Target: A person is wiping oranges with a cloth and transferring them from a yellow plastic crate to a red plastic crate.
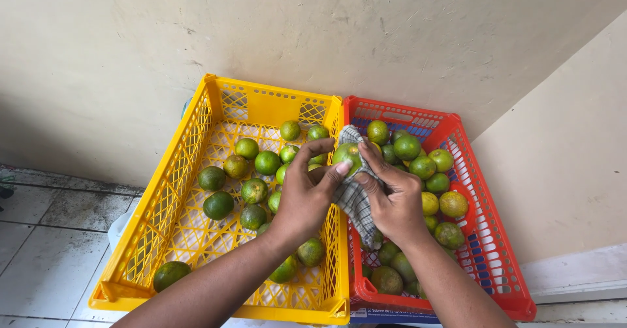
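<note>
Left hand: our left hand grips the green citrus fruit, thumb on top.
Right hand: our right hand clasps a checked cloth against it.
Fruit: glossy, held above where the crates meet.
Crates: yellow crate left, red crate right, both holding green fruit, against the wall.

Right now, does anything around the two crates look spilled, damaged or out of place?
Nothing stands out. Green citrus fruits sit inside the yellow crate and red crate; none on the floor. Both hands hold one fruit in a checked cloth.

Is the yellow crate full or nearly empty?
Partly full: green fruits lie in one loose layer in the yellow crate, bare lattice floor showing between them.
</note>
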